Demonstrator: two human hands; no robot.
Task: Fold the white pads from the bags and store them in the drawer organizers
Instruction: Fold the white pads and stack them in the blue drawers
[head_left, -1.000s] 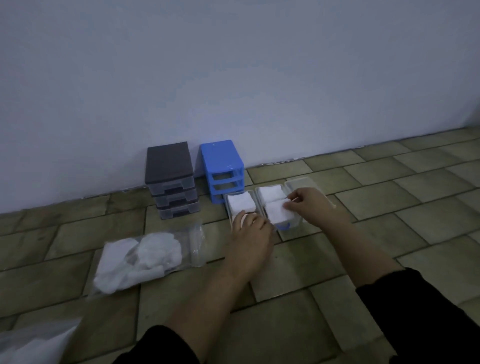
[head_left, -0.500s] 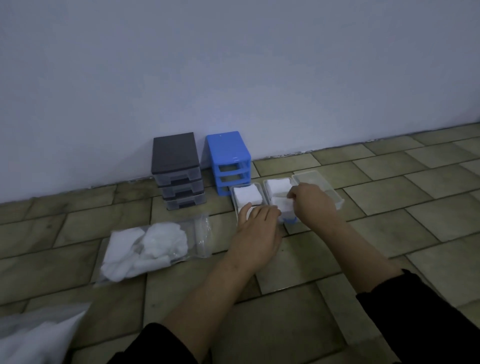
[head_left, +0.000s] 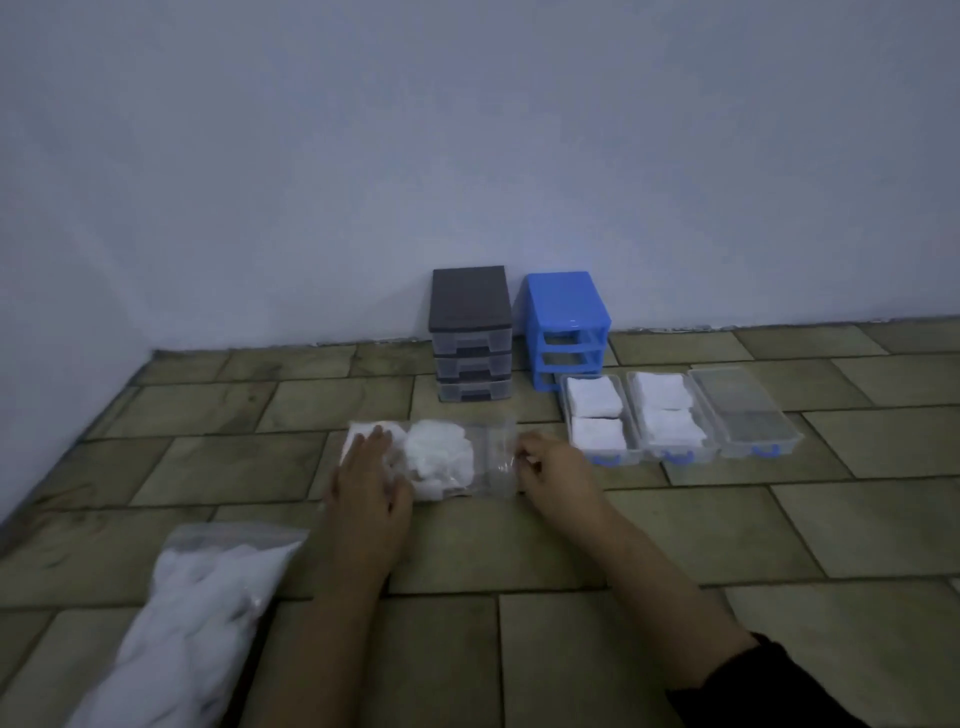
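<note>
A clear plastic bag (head_left: 488, 457) with white pads (head_left: 439, 457) lies on the tiled floor in front of me. My left hand (head_left: 366, 483) rests flat on the bag's left end, fingers straight. My right hand (head_left: 553, 475) pinches the bag's open right end. Three clear drawers with blue handles lie side by side at the right: the left drawer (head_left: 595, 421) and middle drawer (head_left: 667, 415) each hold two folded white pads, and the right drawer (head_left: 748, 415) holds nothing. The blue organizer frame (head_left: 566, 322) stands behind them without its drawers.
A dark grey organizer (head_left: 470, 338) with three clear drawers stands against the wall, left of the blue one. A second, fuller bag of white pads (head_left: 202, 618) lies at the lower left. The wall meets the floor in a corner at the far left.
Both hands have left the drawers and moved left to the pad bag. The view has swung left and back, so the drawers now sit at the right.
</note>
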